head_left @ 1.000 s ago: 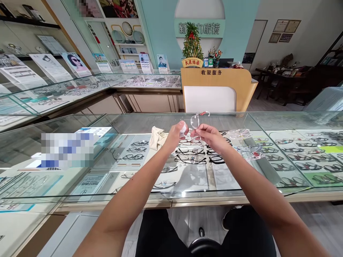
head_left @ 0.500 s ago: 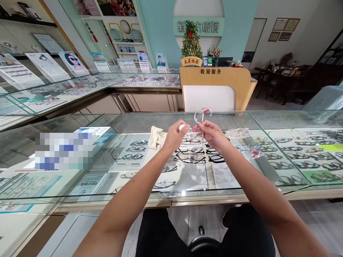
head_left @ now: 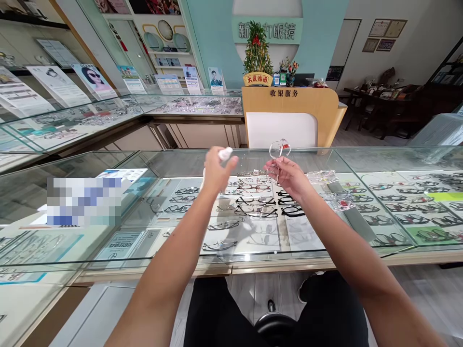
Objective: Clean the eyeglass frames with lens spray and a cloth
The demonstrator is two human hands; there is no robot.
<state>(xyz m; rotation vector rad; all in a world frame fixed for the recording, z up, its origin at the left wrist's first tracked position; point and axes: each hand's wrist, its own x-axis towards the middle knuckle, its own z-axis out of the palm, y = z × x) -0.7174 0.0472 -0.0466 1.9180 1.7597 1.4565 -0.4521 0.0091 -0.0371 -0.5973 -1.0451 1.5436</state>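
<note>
My left hand [head_left: 216, 168], slightly blurred, is closed around a small white bottle [head_left: 225, 153] whose top pokes out above the thumb. It is raised over the glass counter, in front of where a cream cloth lies; nearly all of the cloth is hidden now. To the right, my right hand [head_left: 287, 174] pinches a pair of clear-framed eyeglasses [head_left: 275, 149] by the frame, holding it upright above the counter. A red mark shows on one lens. A gap separates the bottle from the eyeglasses.
Rows of eyeglasses [head_left: 256, 211] lie inside the glass display counter [head_left: 231, 262]. Several clear frames [head_left: 338, 202] rest right of my right hand. A blurred-out box [head_left: 85, 201] stands at the left. Beyond are a wooden cashier desk [head_left: 331, 115] and another display case [head_left: 195, 103].
My left hand has moved left with the white bottle, away from the eyeglasses, and now covers the cloth. My right hand stays nearly in place, with the eyeglasses turned slightly.
</note>
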